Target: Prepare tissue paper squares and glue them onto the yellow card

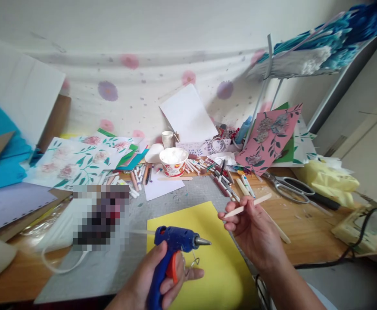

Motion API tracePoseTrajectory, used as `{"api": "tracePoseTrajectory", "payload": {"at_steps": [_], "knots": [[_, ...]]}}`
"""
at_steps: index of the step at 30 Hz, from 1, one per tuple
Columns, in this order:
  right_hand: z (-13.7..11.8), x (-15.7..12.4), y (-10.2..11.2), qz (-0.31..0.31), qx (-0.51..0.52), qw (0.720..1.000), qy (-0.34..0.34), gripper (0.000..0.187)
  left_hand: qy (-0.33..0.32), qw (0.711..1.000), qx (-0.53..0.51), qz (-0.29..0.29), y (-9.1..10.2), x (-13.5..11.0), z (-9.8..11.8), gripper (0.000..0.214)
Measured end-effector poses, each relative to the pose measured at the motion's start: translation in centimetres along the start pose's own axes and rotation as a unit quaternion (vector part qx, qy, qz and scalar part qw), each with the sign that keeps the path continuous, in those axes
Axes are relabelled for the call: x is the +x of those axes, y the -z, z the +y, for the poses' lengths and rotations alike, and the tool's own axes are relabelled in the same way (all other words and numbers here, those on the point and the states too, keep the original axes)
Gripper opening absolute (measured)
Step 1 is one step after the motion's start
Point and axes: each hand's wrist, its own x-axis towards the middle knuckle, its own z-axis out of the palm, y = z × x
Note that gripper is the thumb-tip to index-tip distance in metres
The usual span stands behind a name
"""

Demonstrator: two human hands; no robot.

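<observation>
My left hand [143,275] is wrapped round the handle of a blue hot glue gun [175,239] with an orange trigger. Its metal nozzle points right, and a pale glue stick [142,232] sticks out of the back. In my right hand [256,232], a flat wooden craft stick [248,206] is pinched between the fingers, tilted up to the right. The nozzle and the stick are apart. Beneath both hands lies a yellow sheet of paper [204,219] on a grey cutting mat [110,267].
Behind the mat stand a white tub [173,161] and many loose markers [139,174]. Large scissors [291,189] lie at the right near a yellow bundle [330,181]. Flower-painted sheets [75,159] rest at the left; a pink floral card [269,137] leans by a rack. A black cable [330,258] crosses the right edge.
</observation>
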Motion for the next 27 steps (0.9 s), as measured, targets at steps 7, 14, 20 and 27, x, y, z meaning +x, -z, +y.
{"api": "tracePoseTrajectory", "payload": {"at_steps": [7, 14, 20, 27], "knots": [[-0.1, -0.3, 0.4, 0.039, 0.001, 0.999, 0.004, 0.033, -0.010, 0.999, -0.029, 0.019, -0.5, -0.3, 0.3, 0.057], [0.6, -0.6, -0.1, -0.024, -0.022, 0.996, -0.083, 0.033, -0.084, 0.994, -0.063, 0.017, -0.7, 0.0, 0.1, 0.038], [1.7, -1.6, 1.1, -0.082, -0.063, 0.979, -0.173, 0.033, -0.092, 0.993, -0.042, 0.054, -1.5, 0.2, 0.5, 0.017], [2.6, -3.2, 1.2, -0.101, -0.244, 0.960, -0.088, 0.033, -0.104, 0.990, -0.032, 0.087, -1.9, 0.4, 0.0, 0.025]]}}
